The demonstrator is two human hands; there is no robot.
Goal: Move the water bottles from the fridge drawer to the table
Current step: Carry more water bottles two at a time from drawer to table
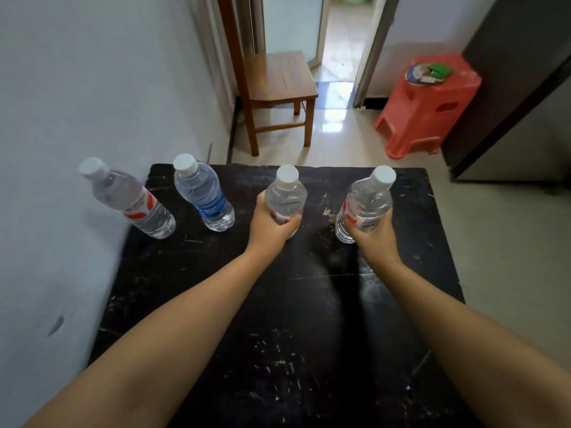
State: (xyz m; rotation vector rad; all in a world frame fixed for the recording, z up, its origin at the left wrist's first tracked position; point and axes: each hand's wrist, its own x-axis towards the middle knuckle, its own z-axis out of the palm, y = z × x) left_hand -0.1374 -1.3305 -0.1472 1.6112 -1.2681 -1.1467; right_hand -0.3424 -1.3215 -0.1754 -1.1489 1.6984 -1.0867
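Her left hand (272,222) is wrapped round one red-labelled water bottle (285,200), her right hand (375,231) round another (364,205), both just at the black desk (293,304). Beside them stand a blue-labelled bottle (204,196) and a third red-labelled one (129,199). She's setting down; next, let go cleanly.

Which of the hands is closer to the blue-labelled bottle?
Left. The left hand grips the bottle just right of the blue-labelled clear plastic bottle; the right hand is farther right.

Four capped clear bottles (202,196), upright, table (278,304)
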